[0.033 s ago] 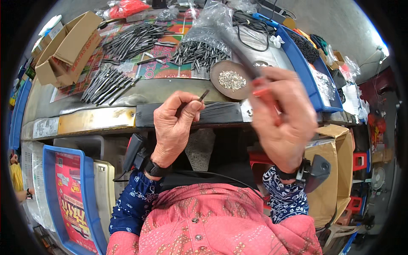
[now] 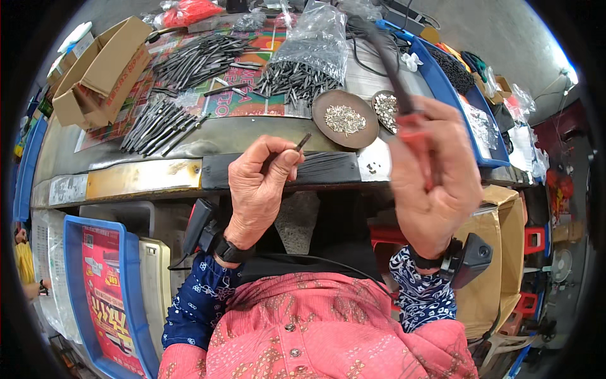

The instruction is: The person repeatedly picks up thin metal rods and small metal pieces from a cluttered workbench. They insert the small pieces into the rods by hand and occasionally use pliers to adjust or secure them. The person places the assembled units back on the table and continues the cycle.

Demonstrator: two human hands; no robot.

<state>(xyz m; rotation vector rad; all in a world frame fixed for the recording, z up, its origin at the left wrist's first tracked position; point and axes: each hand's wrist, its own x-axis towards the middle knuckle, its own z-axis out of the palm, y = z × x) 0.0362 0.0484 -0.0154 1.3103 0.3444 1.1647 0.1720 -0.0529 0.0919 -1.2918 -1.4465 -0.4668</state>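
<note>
My left hand (image 2: 257,183) is closed in a pinch near the table edge. From between its thumb and forefinger sticks out a small dark rod (image 2: 304,141); the rest of it is hidden by the fingers. My right hand (image 2: 435,170), blurred by motion, is raised over the table's right side. It grips a red-handled tool (image 2: 418,136) with a long dark shaft pointing up and away; its kind is too smeared to tell. Between the hands lies a brown round dish (image 2: 322,117) holding small shiny metal pieces (image 2: 344,120). Another small dish of metal pieces (image 2: 386,108) stands partly behind the tool.
Bundles of dark rods (image 2: 158,128) lie at left, more dark rods (image 2: 201,60) behind them. A clear plastic bag (image 2: 315,44) spills short dark pieces (image 2: 297,82). Cardboard box (image 2: 104,76) stands far left; a blue bin (image 2: 435,79) at right. A blue tray (image 2: 129,271) sits lower left.
My right hand and the red-handled tool have shifted right, uncovering more of the small dish of metal pieces. My left hand has not visibly moved.
</note>
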